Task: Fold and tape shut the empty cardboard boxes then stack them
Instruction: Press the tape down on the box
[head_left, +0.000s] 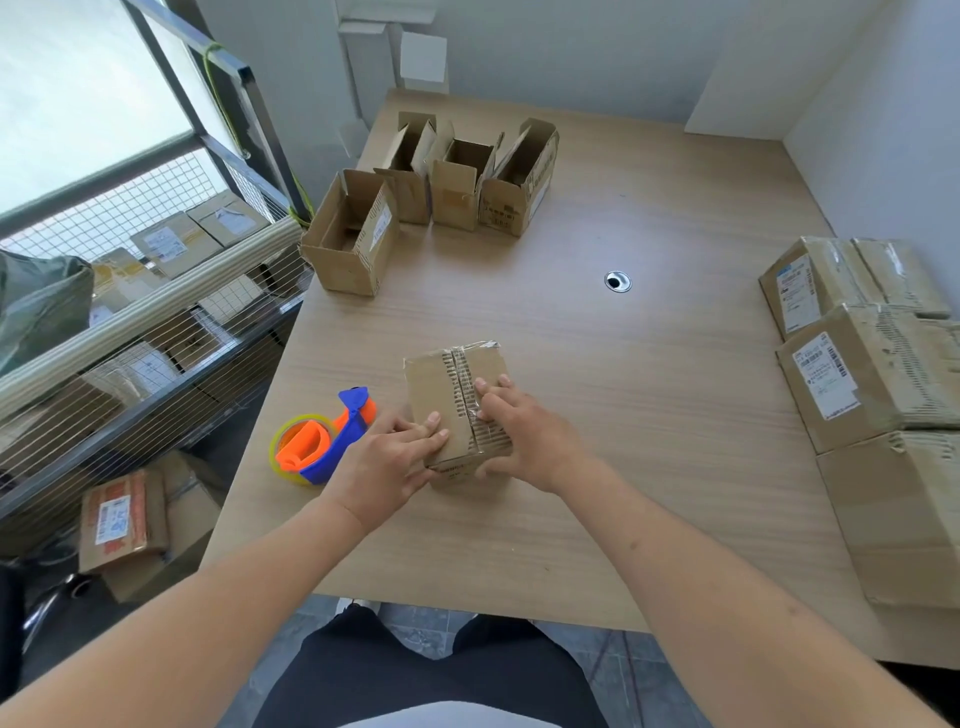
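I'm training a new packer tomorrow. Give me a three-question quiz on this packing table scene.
1. True or false: the tape dispenser is in the left hand.
2. How many open boxes stand at the table's far end?
A) two B) four C) six
3. Fill in: the right hand rests on the taped seam of the ____ box.

Key
1. False; it lies on the table, left of the closed box, and both hands are on that box.
2. B
3. closed
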